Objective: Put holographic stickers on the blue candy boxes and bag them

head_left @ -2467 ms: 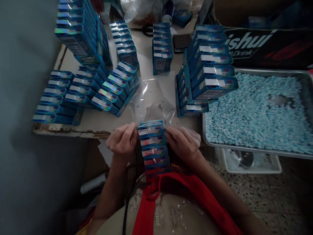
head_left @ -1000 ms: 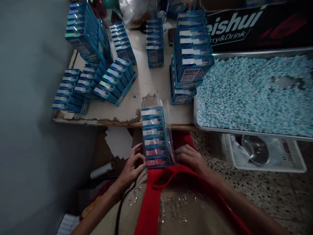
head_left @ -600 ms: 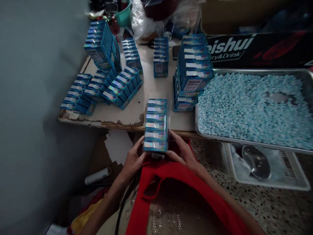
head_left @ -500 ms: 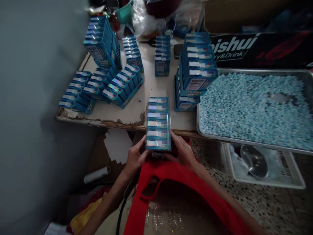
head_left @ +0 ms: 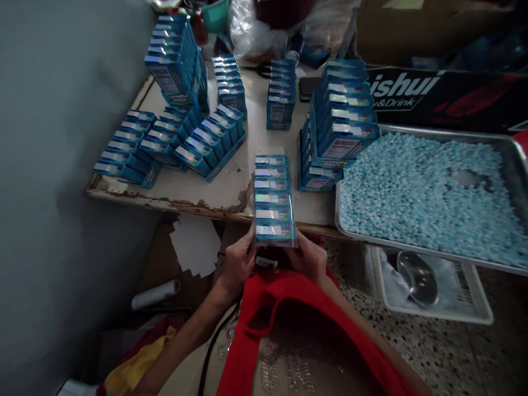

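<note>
**Wrapped pack (head_left: 273, 199) reaches over the worktop's (head_left: 225, 191) front edge**

Toward the worktop's front left corner, low trays of blue boxes (head_left: 119, 155) crowd together, and a tall stack (head_left: 165, 76) rises behind them by the left edge. It is built in tiers, so a bump from below could bring the top row down.

The left hand (head_left: 239, 263) grasps the pack's near left corner. The pack, a row of blue boxes in clear film, crosses the middle of the front edge, its near end beyond the wood; whether its far end rests or floats, I cannot tell. The right hand (head_left: 310, 258) grasps the near right corner, fingers partly hidden underneath. If either hand slackened, the unsupported end could dip and twist; slick film would make a slip likelier.

Near the right edge stands another stack (head_left: 342, 137), also tiered. A wide swing of the right arm could catch it and spill boxes into the metal tray (head_left: 513, 170) beside the front right corner, among the small pale blue pieces (head_left: 412, 192)
</note>
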Demonstrator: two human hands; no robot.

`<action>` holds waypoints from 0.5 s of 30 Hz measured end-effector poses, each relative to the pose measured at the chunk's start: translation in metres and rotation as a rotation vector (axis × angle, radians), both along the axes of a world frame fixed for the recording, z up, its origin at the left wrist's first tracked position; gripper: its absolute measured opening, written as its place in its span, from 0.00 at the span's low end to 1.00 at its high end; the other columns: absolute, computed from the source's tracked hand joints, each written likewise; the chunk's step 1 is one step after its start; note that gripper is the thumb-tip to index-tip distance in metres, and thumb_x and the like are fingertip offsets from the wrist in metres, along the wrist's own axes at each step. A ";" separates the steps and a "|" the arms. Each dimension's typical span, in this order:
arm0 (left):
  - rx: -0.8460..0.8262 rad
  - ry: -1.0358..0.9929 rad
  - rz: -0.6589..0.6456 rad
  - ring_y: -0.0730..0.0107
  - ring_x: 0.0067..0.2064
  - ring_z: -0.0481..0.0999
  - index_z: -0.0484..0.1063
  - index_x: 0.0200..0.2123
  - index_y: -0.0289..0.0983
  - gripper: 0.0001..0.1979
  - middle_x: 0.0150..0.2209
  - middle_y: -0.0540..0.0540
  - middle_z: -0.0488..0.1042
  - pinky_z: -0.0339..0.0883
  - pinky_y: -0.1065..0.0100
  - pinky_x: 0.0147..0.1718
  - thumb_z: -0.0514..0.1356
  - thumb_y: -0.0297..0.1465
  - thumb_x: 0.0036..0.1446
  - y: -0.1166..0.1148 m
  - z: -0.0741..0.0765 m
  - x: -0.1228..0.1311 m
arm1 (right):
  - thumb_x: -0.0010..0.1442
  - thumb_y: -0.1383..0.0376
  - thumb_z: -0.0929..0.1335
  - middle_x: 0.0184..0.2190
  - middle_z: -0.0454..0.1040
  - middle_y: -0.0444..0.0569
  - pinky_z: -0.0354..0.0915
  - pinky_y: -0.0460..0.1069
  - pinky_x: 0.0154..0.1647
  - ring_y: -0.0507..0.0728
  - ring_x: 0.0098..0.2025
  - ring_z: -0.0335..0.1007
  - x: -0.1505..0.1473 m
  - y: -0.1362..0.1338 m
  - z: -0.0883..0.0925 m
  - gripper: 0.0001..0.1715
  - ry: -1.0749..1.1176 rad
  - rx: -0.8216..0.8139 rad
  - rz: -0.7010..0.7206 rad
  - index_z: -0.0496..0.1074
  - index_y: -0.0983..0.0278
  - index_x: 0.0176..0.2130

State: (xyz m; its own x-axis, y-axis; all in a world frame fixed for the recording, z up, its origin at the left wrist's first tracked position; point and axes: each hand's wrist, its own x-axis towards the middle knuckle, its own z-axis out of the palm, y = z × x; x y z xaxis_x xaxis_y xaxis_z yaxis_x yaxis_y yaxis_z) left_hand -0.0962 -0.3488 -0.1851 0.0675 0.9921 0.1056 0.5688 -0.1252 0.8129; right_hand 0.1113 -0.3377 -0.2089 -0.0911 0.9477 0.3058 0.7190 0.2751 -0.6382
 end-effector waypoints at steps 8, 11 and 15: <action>-0.478 -0.527 0.013 0.47 0.63 0.75 0.52 0.76 0.44 0.63 0.64 0.36 0.73 0.71 0.54 0.60 0.80 0.41 0.40 0.003 0.029 -0.033 | 0.43 0.37 0.79 0.53 0.81 0.58 0.78 0.62 0.49 0.69 0.51 0.82 0.048 0.006 0.011 0.69 0.633 -0.485 0.066 0.57 0.57 0.73; -0.643 -0.692 0.092 0.47 0.62 0.74 0.55 0.74 0.40 0.61 0.61 0.33 0.74 0.72 0.55 0.56 0.74 0.57 0.44 0.021 0.048 -0.040 | 0.55 0.29 0.67 0.48 0.83 0.58 0.78 0.65 0.45 0.69 0.47 0.83 0.054 0.044 0.009 0.58 0.935 -0.666 -0.029 0.59 0.55 0.71; -0.737 -0.838 0.221 0.48 0.60 0.75 0.66 0.67 0.39 0.52 0.59 0.36 0.75 0.73 0.56 0.53 0.73 0.59 0.45 0.048 0.062 -0.008 | 0.61 0.33 0.62 0.52 0.81 0.59 0.77 0.66 0.50 0.71 0.53 0.80 0.027 0.088 0.018 0.45 0.738 -0.697 0.101 0.71 0.58 0.63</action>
State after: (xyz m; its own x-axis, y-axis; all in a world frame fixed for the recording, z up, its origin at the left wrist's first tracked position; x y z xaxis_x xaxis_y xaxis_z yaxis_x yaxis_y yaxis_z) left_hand -0.1039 -0.3006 -0.1230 0.0665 0.8125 -0.5791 -0.2382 0.5765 0.7816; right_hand 0.1383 -0.2500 -0.1912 -0.1922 0.9346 -0.2992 0.0756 -0.2898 -0.9541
